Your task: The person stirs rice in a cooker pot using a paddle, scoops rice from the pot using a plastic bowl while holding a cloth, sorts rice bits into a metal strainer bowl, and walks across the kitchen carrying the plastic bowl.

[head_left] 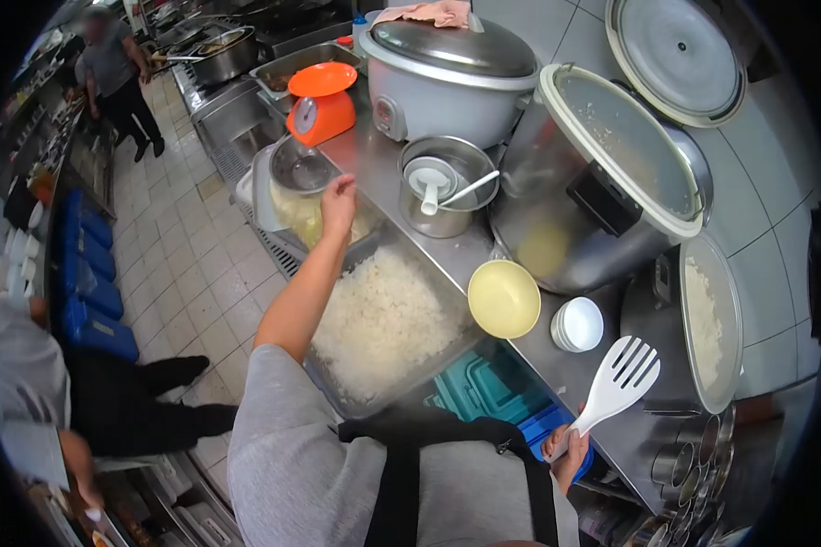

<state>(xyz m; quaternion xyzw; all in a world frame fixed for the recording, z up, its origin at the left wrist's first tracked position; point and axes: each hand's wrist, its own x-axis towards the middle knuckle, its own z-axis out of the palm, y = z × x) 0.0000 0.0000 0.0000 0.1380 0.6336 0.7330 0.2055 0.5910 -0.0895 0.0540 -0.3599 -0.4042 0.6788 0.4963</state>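
Note:
My right hand [570, 451] is closed round the handle of a white slotted spatula [622, 376], its slotted head tilted up over the steel counter. My left hand [339, 202] reaches forward over the rice tub, beside the rim of a metal bowl [303, 167]. Its fingers are bent together, and I cannot make out what is in them. Below that arm, white cooked rice [383, 314] fills a large rectangular tub. The metal bowl rests on a lidded-looking container with a yellowish plastic bag [299, 214].
Along the counter stand an orange scale [324, 114], a large rice cooker [452, 82], a steel pot with a ladle [447, 182], an insulated pot [593, 173], a yellow bowl [504, 299] and stacked white bowls [577, 325]. Two people [27, 383] are at left.

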